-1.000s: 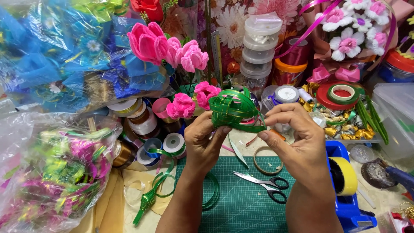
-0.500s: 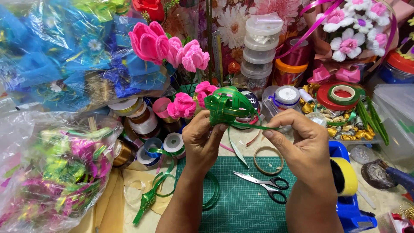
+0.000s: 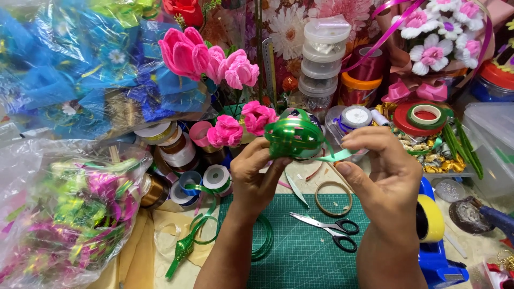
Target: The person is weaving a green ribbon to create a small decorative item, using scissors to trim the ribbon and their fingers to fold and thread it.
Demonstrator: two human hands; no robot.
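Observation:
My left hand (image 3: 256, 174) pinches the underside of a shiny green ribbon bow (image 3: 293, 139) held up above the green cutting mat (image 3: 300, 251). A loose green ribbon tail (image 3: 336, 156) runs from the bow to my right hand (image 3: 383, 171), whose thumb and fingers grip its end. Black-handled scissors (image 3: 327, 229) lie on the mat just below my right hand. A coil of green ribbon (image 3: 198, 235) trails off the mat's left edge under my left forearm.
Pink fabric flowers (image 3: 214, 59) stand behind the bow. Ribbon spools (image 3: 176, 155), stacked clear tubs (image 3: 324, 59) and tape rolls (image 3: 425, 115) crowd the back. A plastic bag of coloured bows (image 3: 69, 214) fills the left. A blue tape dispenser (image 3: 436, 235) sits at right, with a brown ring (image 3: 333, 198) on the mat.
Both hands have shifted slightly left with the bow. The ribbon tail is now pulled out straighter toward my right hand, and the bow looks tighter and rounder.

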